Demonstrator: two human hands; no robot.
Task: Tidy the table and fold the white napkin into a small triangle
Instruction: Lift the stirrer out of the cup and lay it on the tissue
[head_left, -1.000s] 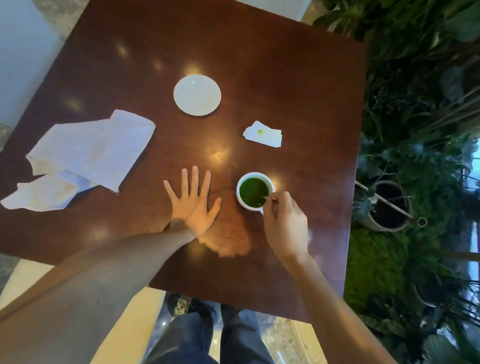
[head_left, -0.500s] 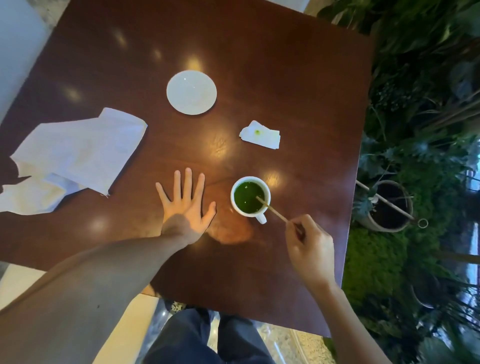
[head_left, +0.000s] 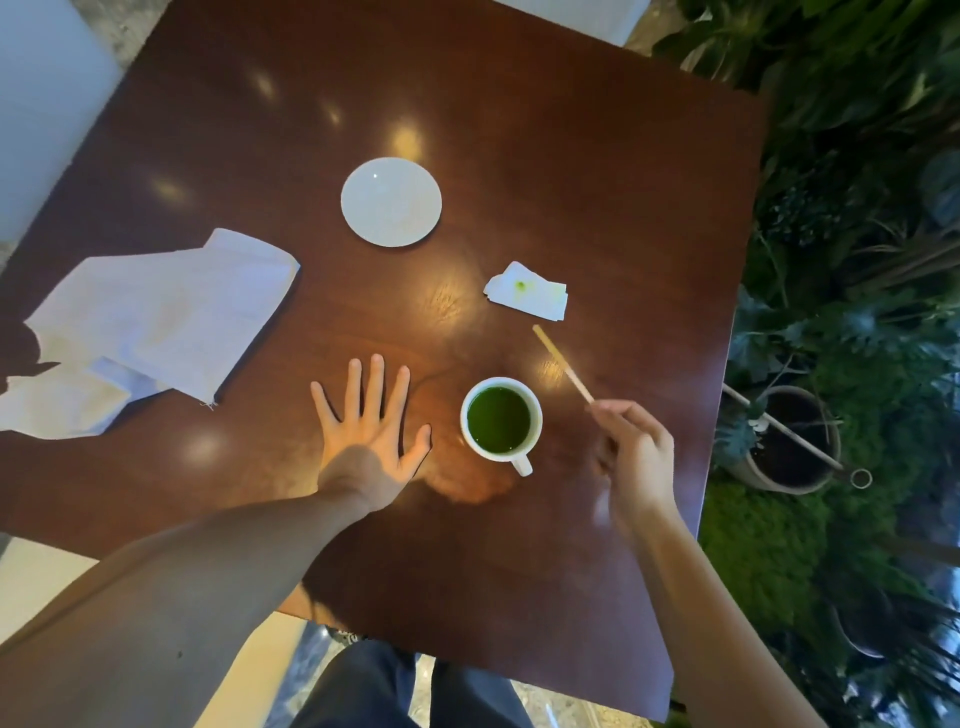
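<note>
The person leans over a dark wooden table (head_left: 597, 171) with both arms out. The left hand (head_left: 371, 436) lies flat on the wood, palm down and all 5 fingers spread wide, gripping nothing, just left of a white cup (head_left: 501, 420) full of green liquid, its handle turned toward the near edge. The right hand (head_left: 631, 452) is right of the cup, a little blurred, its fingers pinched on the near end of a thin wooden stick (head_left: 563, 364) that slants up and away to the far left, its tip free in the air. Past that tip lies a small crumpled tissue (head_left: 527, 291) with a green stain. Farther off sits 1 white saucer (head_left: 391, 201), bare. The white napkin (head_left: 156, 317) lies rumpled and unfolded at the left side of the table, well apart from both hands, part of it trailing to the left edge. Green plants (head_left: 857, 156) crowd the floor to the right.
</note>
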